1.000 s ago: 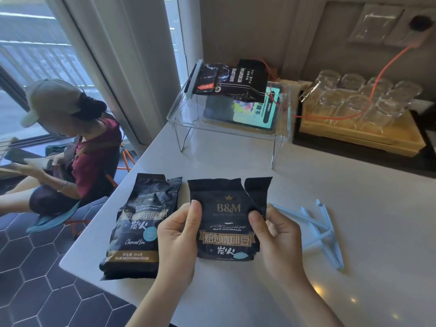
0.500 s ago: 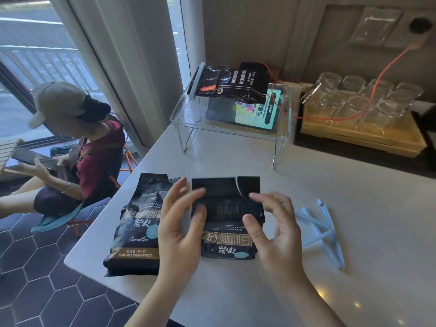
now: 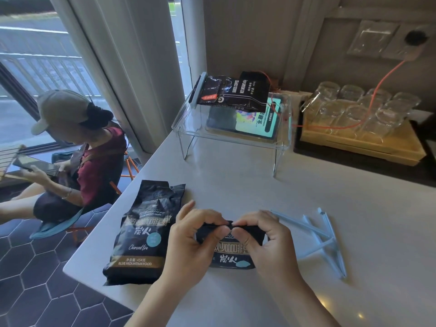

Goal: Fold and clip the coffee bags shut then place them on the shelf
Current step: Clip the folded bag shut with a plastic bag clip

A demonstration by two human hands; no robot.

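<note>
A small black coffee bag [image 3: 232, 254] lies on the white counter in front of me, its top rolled down into a fold. My left hand [image 3: 192, 241] and my right hand [image 3: 265, 240] both pinch that folded top edge, thumbs nearly touching in the middle. A larger black coffee bag [image 3: 141, 234] lies flat to the left with its top open and crumpled. Several pale blue clip sticks [image 3: 318, 237] lie crossed just right of my right hand. On the clear acrylic shelf [image 3: 280, 142] at the back rests another black coffee bag [image 3: 233, 94], clipped at its left end.
A wooden tray of upturned glasses [image 3: 358, 114] stands at the back right, with an orange cable [image 3: 382, 79] running to a wall socket. A lit tablet [image 3: 254, 121] sits under the shelf. A seated person [image 3: 77, 156] with a phone is left of the counter edge [image 3: 99, 234].
The small bag's top stood unfolded a second ago with my hands on its sides. Both hands moved up and rolled the top down; they now pinch the fold.
</note>
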